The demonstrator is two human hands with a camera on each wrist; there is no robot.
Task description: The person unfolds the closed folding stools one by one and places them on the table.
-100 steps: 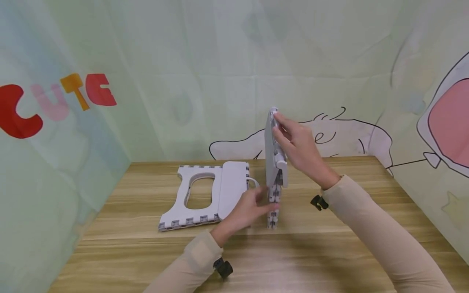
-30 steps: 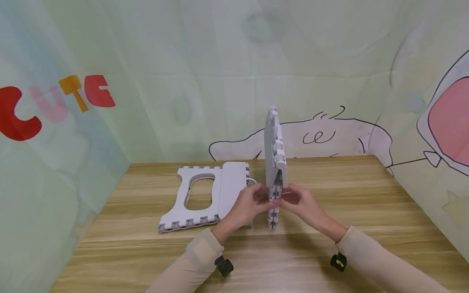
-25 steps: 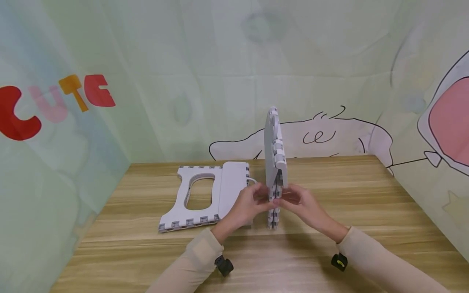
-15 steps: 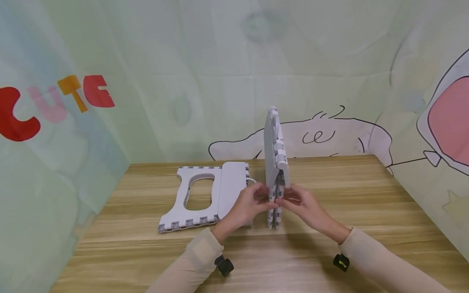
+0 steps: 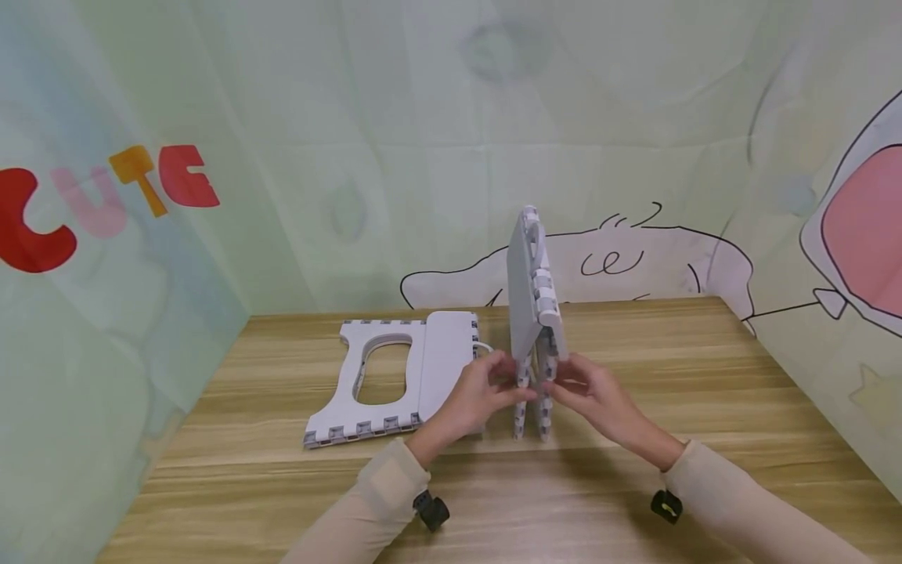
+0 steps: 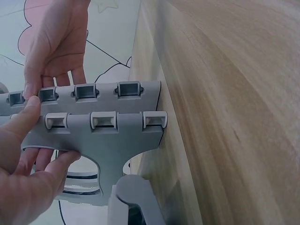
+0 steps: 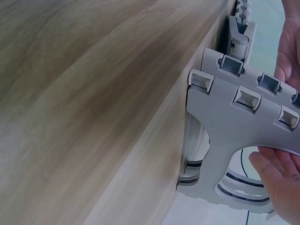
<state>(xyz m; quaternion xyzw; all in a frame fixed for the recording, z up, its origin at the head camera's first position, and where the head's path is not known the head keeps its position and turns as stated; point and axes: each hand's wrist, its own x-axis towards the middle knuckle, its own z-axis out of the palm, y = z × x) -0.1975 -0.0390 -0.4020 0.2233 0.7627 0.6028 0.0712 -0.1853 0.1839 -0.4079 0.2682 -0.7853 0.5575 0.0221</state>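
Gripping 1 panel each, left hand and right hand are partly hidden by the folding stool.

Head view: my left hand hides part of the flat stool | my sleeves cut off below | balloon cut off at right

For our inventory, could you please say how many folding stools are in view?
2: one upright stool between the left hand and right hand; one flat stool left of it on the table.
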